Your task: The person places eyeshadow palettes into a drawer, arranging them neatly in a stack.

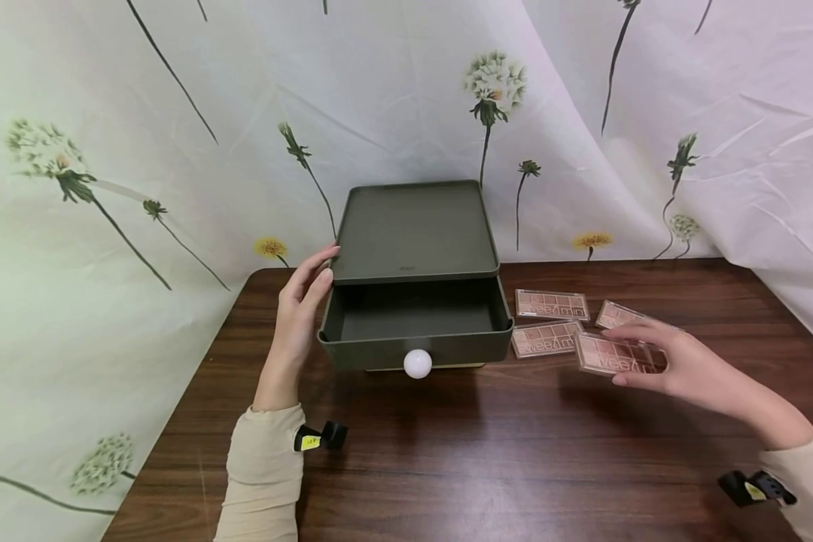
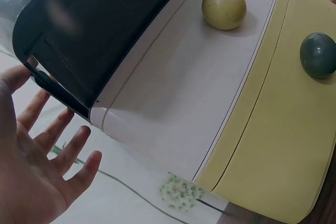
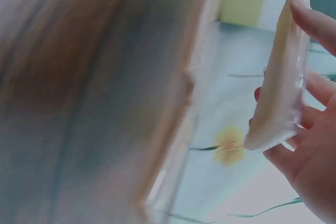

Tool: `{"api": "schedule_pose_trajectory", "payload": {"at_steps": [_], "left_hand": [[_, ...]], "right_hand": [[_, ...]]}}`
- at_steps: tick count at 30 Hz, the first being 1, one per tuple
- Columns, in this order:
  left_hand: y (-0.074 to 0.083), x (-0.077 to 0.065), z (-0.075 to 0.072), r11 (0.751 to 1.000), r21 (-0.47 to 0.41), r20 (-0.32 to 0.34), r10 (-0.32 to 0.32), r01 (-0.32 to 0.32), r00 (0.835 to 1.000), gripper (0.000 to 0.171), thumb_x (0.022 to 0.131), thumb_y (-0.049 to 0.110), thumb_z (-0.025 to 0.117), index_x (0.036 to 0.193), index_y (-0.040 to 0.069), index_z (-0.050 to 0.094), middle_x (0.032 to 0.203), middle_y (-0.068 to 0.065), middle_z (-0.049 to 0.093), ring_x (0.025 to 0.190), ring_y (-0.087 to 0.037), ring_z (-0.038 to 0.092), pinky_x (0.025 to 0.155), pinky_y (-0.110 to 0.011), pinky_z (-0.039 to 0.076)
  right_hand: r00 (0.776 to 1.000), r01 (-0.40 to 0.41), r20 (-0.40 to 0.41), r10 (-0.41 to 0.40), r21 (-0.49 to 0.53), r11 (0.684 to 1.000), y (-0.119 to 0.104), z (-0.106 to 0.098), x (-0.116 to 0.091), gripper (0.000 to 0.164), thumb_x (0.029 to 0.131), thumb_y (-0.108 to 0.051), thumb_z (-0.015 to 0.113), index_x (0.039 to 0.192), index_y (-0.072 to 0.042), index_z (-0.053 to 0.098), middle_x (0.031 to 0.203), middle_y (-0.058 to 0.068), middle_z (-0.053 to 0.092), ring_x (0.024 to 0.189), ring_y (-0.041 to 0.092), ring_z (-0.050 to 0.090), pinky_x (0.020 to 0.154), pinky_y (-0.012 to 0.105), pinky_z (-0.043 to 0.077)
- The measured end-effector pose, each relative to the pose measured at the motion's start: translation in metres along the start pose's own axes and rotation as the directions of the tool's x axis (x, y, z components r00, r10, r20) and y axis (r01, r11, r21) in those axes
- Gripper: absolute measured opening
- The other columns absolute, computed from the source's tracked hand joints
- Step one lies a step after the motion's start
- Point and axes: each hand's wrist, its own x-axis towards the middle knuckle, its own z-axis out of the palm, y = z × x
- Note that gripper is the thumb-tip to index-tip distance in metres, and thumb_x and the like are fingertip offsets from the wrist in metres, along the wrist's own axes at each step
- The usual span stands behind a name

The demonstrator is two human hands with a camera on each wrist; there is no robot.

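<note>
Palette (image 1: 616, 357), long axis sideways, lettered side up; hands: right hand (image 1: 687, 365) pinching it, left hand (image 1: 296, 310) relaxed against drawer box (image 1: 416, 229)

white backdrop cloth (image 1: 406, 113): creased, dandelion print (image 1: 496, 81) | brown table (image 1: 488, 452): wood-grained, glossy

White drawer (image 2: 173, 66) hidden in head view beneath open dark drawer (image 1: 366, 352); yellow drawer (image 2: 273, 129) shows there only as thin strip. Right hand (image 1: 684, 363) covers part of held palette (image 1: 599, 354) and part of 1 palette behind (image 1: 619, 313). Mark (image 1: 406, 269) on box top (image 1: 413, 226) too small to read. Left wrist view: left hand (image 2: 42, 177) cut by left edge, dark knob (image 2: 317, 55) by right edge. Right wrist view: table (image 3: 63, 103) blurred, lettering of held palette out of sight, right hand cut off.
</note>
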Motion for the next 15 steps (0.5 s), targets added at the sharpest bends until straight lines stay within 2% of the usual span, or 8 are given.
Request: {"api": "schedule_pose_trajectory", "payload": {"at_steps": [3, 6, 11, 15], "left_hand": [[0.000, 0.001, 0.001, 1.000, -0.002, -0.001, 0.000, 0.000, 1.000, 0.040, 0.104, 0.014, 0.048, 0.141, 0.000, 0.053, 0.148, -0.003, 0.048, 0.136, -0.017, 0.040, 0.109, -0.033, 0.033], [0.000, 0.001, 0.001, 1.000, -0.002, -0.002, 0.001, -0.001, 1.000, 0.039, 0.104, 0.015, 0.048, 0.141, 0.000, 0.053, 0.148, -0.002, 0.048, 0.136, -0.017, 0.040, 0.109, -0.033, 0.034], [-0.001, 0.001, 0.001, 1.000, 0.000, -0.009, 0.004, -0.004, 1.000, 0.039, 0.104, 0.015, 0.049, 0.140, 0.000, 0.054, 0.147, -0.001, 0.049, 0.135, -0.017, 0.041, 0.108, -0.033, 0.034], [-0.001, 0.001, 0.001, 1.000, -0.001, -0.011, 0.000, 0.000, 1.000, 0.039, 0.104, 0.015, 0.049, 0.139, 0.000, 0.054, 0.147, -0.002, 0.049, 0.135, -0.017, 0.041, 0.108, -0.033, 0.033]], "right_hand": [[0.999, 0.016, -0.041, -0.015, 0.026, 1.000, -0.017, -0.008, 0.006, 0.055, 0.073, -0.021, 0.090, 0.124, -0.021, 0.068, 0.125, -0.002, 0.062, 0.117, 0.008, 0.052, 0.092, 0.004, 0.028], [0.993, 0.075, -0.091, -0.072, 0.034, 0.997, -0.033, -0.015, 0.014, 0.057, 0.070, -0.014, 0.091, 0.122, -0.021, 0.069, 0.122, -0.009, 0.062, 0.113, -0.003, 0.051, 0.091, 0.007, 0.032], [0.961, 0.232, -0.164, -0.221, 0.053, 0.971, -0.055, -0.025, 0.032, 0.062, 0.066, -0.001, 0.090, 0.123, -0.015, 0.068, 0.121, -0.007, 0.064, 0.114, -0.001, 0.053, 0.095, 0.011, 0.036], [0.933, 0.310, -0.223, -0.282, 0.098, 0.946, -0.072, -0.026, 0.045, 0.063, 0.062, 0.004, 0.089, 0.120, -0.012, 0.070, 0.119, -0.001, 0.066, 0.114, 0.005, 0.055, 0.097, 0.015, 0.038]]}}
